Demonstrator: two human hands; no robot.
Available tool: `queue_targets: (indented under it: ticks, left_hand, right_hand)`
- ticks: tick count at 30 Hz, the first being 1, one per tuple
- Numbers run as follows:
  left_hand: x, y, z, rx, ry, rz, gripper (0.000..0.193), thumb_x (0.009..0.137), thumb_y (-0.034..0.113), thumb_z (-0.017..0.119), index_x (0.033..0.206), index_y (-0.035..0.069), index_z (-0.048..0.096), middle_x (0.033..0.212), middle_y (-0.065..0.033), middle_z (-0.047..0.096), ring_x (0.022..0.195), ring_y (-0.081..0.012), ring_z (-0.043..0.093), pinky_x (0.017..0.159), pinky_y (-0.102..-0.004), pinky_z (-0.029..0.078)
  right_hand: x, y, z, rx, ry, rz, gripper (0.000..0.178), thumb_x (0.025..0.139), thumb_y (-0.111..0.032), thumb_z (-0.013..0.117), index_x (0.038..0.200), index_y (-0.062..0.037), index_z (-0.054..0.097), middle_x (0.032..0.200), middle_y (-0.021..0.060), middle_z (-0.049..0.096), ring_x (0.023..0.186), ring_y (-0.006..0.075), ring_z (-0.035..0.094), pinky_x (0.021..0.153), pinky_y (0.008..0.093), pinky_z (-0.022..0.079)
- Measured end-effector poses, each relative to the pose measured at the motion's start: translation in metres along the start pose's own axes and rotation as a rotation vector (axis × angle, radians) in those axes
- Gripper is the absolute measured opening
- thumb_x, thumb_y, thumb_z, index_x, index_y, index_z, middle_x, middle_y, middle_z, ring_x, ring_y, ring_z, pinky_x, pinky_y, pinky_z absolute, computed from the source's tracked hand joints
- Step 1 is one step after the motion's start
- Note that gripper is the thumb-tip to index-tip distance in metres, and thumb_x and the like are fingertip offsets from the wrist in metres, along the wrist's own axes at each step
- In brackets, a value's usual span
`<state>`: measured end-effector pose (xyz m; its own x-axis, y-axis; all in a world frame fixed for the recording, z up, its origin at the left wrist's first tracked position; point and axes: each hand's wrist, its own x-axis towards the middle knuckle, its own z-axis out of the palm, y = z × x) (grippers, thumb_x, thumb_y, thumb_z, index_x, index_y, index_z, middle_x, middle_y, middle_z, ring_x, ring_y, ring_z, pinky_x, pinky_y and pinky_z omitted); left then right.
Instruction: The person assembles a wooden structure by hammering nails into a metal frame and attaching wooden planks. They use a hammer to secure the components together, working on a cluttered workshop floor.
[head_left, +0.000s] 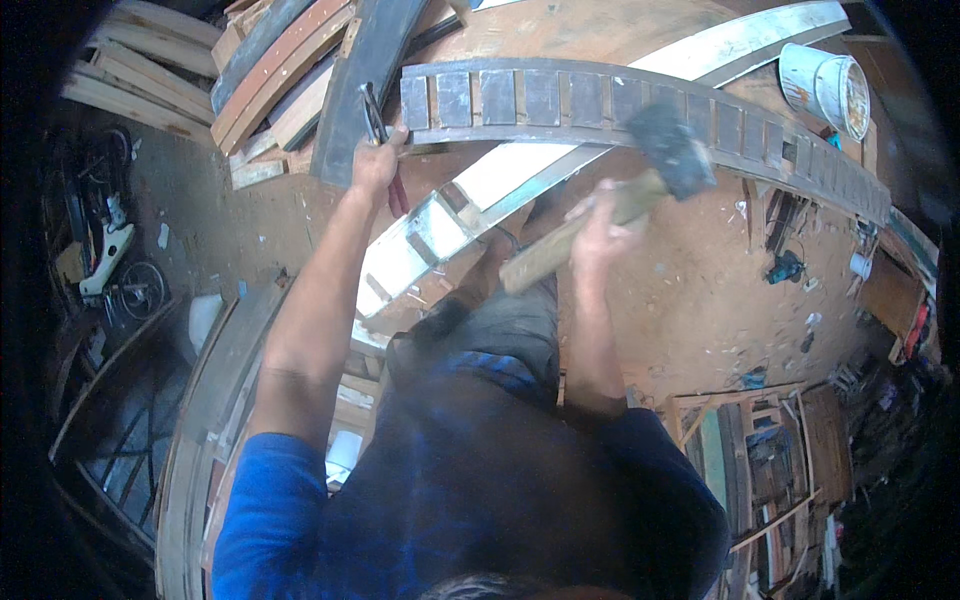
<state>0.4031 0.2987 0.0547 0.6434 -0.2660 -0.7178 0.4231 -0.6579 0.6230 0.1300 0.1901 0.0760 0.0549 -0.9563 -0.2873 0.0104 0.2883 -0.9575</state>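
Far left of the dark slatted frame (545,97), the landmark here, a two-wheeler (115,250) stands at the edge of the ground. Nearer the frame's left end, long boards and beams form a timber stack (290,75); they lie lengthwise together, probably because long pieces pile most easily that way.

Just beside the frame's left end is the left hand (377,165), its fingers closed around red-handled pincers (398,195). The tool's dark head points away from the body, which seems to keep the handles in the palm; whether the fingertips also touch the frame, I cannot tell.

Below the frame's left half, a white slatted piece (430,235) runs diagonally and passes beneath it. The frame lies across this piece, which likely helps prop it up, with its slats facing upward within view of the person.

In front of the frame's middle is the right hand (603,235), fingers wrapped around the wooden handle of a hammer (550,250). The grip is partway along the handle, perhaps for control over the heavy-looking head, which is blurred and overlaps the frame's lower edge in view.

Below the frame's right part, a teal tool (785,266) lies on the ground. Beyond the right part's upper edge, a white bucket (808,80) is tilted, its mouth toward the right.
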Motion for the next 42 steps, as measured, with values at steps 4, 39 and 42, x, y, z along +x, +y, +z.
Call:
queue_targets:
  ticks: [4,39,42]
  left_hand:
    - [0.016,-0.009,0.002,0.067,0.068,0.057,0.037,0.094,0.033,0.069,0.109,-0.001,0.067,0.107,-0.0179,0.07,0.089,-0.0249,0.064,0.075,-0.0426,0.051]
    - [0.043,-0.022,-0.012,0.188,0.006,0.045,0.069,0.092,0.049,0.068,0.127,-0.009,0.058,0.133,-0.0264,0.061,0.113,-0.0342,0.064,0.093,-0.0449,0.051]
    - [0.018,-0.005,0.002,0.184,0.033,-0.021,0.069,0.092,0.046,0.069,0.126,-0.011,0.056,0.134,-0.0288,0.058,0.088,-0.0392,0.071,0.061,-0.0494,0.059]
  right_hand:
    - [0.013,0.04,0.025,-0.148,-0.005,-0.018,0.016,0.097,-0.011,0.063,0.106,0.0002,0.056,0.075,0.0062,0.061,0.059,0.0121,0.06,0.053,0.03,0.051]
    - [-0.029,0.015,0.002,0.018,-0.255,0.312,0.03,0.092,-0.012,0.069,0.117,0.0006,0.057,0.084,0.0084,0.065,0.063,0.0155,0.063,0.055,0.0297,0.051]
    - [-0.008,-0.031,-0.018,0.082,0.05,0.097,0.018,0.094,-0.009,0.068,0.103,-0.0038,0.054,0.073,0.0027,0.061,0.054,0.0093,0.057,0.047,0.0258,0.047]
